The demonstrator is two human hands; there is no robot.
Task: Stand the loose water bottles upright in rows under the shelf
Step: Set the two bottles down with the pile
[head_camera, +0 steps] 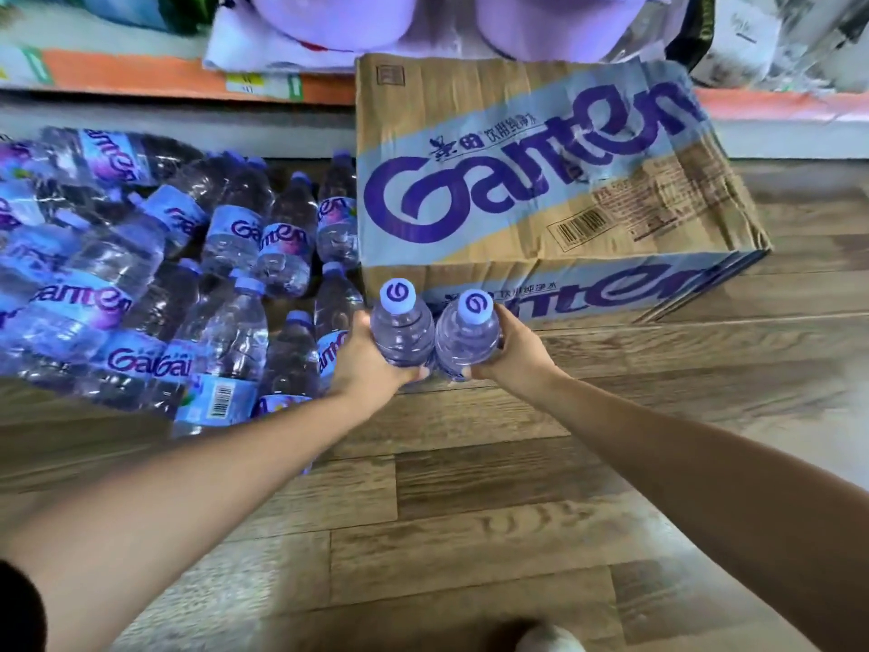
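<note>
Cardboard box, top face: "Ganten", large purple letters on pale blue band. Small Chinese line above, "饮用纯净水". Barcode toward right edge, digits unreadable. Box front face: "Ganten" repeated. Loose bottles, blue labels: "Ganten"; 1 label barcode, digits unreadable. Left-hand bottle, right-hand bottle, 2 caps: purple "G" swirl. Shelf-edge tags: unreadable.

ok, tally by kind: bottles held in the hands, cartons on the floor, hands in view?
Held bottles: 2
Carton: 1
Left hand plus right hand: 2
Total: 5
Loose bottle pile at left: too tangled to count.
</note>
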